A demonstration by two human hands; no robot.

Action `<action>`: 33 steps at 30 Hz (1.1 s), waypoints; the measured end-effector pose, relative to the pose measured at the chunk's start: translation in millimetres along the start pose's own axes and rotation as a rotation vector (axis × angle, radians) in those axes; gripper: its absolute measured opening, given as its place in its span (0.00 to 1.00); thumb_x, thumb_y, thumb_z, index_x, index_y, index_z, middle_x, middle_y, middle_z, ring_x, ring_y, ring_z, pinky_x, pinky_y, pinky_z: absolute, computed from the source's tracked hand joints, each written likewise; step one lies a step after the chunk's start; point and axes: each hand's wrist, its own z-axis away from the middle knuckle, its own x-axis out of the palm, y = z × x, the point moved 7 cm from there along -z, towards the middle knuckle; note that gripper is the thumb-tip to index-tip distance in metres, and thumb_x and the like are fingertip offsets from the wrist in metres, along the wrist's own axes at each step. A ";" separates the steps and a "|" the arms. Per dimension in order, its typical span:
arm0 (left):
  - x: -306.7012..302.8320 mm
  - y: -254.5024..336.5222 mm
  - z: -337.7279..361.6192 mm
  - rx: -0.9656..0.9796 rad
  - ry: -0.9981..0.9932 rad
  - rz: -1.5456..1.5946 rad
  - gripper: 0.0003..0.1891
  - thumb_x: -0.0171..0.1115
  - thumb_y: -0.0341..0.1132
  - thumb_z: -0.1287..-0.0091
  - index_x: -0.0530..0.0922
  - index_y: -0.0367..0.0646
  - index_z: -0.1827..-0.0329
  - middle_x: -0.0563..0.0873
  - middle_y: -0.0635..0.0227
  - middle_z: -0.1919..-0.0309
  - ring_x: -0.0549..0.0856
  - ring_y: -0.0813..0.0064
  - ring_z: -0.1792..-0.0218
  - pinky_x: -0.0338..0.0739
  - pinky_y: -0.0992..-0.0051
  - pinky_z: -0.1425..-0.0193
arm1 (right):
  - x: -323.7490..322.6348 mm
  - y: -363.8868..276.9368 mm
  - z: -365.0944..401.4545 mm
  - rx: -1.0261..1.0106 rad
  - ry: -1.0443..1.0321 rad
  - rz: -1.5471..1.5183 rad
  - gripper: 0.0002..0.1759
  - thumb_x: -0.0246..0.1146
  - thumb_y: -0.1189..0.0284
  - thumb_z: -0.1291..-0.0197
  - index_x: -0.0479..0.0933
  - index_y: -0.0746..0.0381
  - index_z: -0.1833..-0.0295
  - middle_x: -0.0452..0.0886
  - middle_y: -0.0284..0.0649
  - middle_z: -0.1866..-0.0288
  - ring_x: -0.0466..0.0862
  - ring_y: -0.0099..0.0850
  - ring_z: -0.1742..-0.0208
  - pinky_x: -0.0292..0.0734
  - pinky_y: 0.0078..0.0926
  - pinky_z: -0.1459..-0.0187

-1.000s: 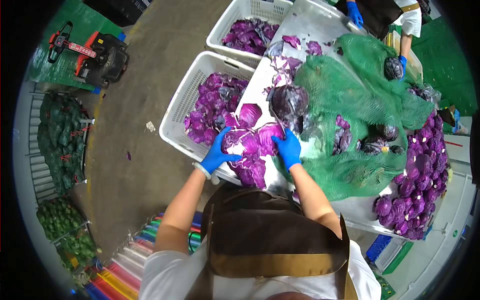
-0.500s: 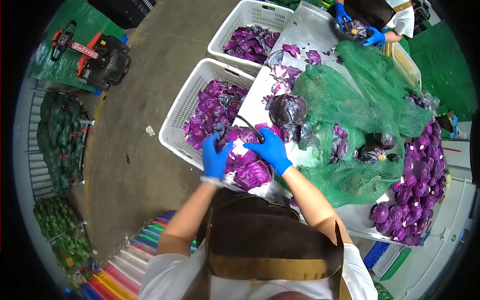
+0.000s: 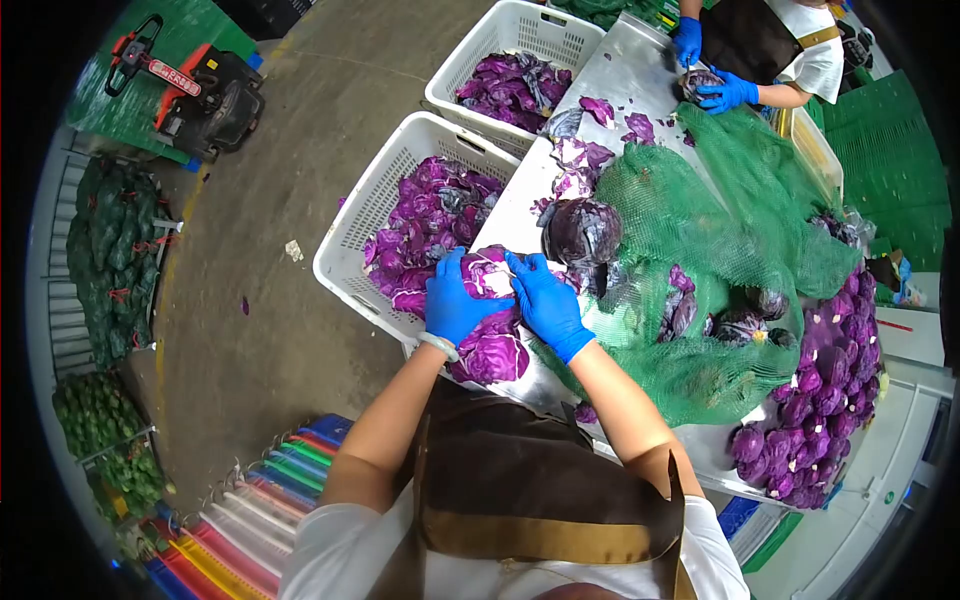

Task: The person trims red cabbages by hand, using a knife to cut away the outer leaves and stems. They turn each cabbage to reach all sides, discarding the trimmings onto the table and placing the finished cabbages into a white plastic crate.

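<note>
My left hand (image 3: 455, 302), in a blue glove, is closed on purple cabbage leaves (image 3: 487, 277) at the table's left edge, beside the near white crate (image 3: 345, 262). From the other side, my gloved right hand (image 3: 549, 306) presses on the same leaves, its fingers partly hidden. Below my hands a large rounded purple leaf piece (image 3: 490, 360) lies on the metal table (image 3: 508, 215). A dark whole red cabbage (image 3: 582, 232) sits just beyond my right hand. Purple leaves (image 3: 425, 210) fill much of the near crate.
Green netting (image 3: 690, 210) covers the table's middle, with dark cabbages beside it. Peeled cabbages (image 3: 810, 400) are piled at the right. A second crate (image 3: 445, 85) of leaves stands farther off. Across the table, a co-worker's gloved hands (image 3: 728, 92) are at a cabbage.
My hands have closed in on the leaves, my left moving right and slightly up. The leaves now sit nearer the crate's edge. The co-worker's cabbage has been lowered toward the table.
</note>
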 end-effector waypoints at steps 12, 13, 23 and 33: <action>19.4 -12.4 -20.7 0.004 0.048 -0.070 0.57 0.84 0.59 0.61 0.67 0.34 0.30 0.75 0.46 0.36 0.77 0.45 0.38 0.73 0.51 0.36 | 6.2 17.2 -38.9 0.184 -0.037 0.010 0.19 0.54 0.62 0.27 0.77 0.51 0.35 0.76 0.52 0.43 0.85 0.56 0.55 0.81 0.53 0.54; 11.0 1.9 -23.5 0.023 0.058 -0.050 0.57 0.84 0.58 0.61 0.67 0.34 0.30 0.75 0.46 0.36 0.77 0.44 0.38 0.74 0.52 0.37 | 4.6 19.2 -41.8 0.205 -0.029 0.019 0.18 0.55 0.61 0.27 0.78 0.50 0.36 0.76 0.53 0.44 0.84 0.57 0.55 0.80 0.54 0.53; 1.1 -35.5 39.2 0.194 0.019 0.136 0.62 0.88 0.49 0.60 0.58 0.36 0.24 0.67 0.49 0.31 0.69 0.51 0.30 0.65 0.57 0.24 | 29.4 57.3 -51.8 0.163 0.216 -0.007 0.27 0.68 0.67 0.41 0.73 0.56 0.36 0.85 0.48 0.54 0.86 0.52 0.56 0.80 0.49 0.53; -26.2 -16.2 25.4 0.188 -0.093 0.065 0.40 0.79 0.45 0.43 0.70 0.37 0.31 0.78 0.52 0.38 0.79 0.55 0.37 0.73 0.60 0.31 | -10.2 8.7 10.2 0.227 0.069 -0.306 0.36 0.73 0.55 0.45 0.75 0.59 0.34 0.78 0.51 0.39 0.82 0.48 0.41 0.77 0.41 0.40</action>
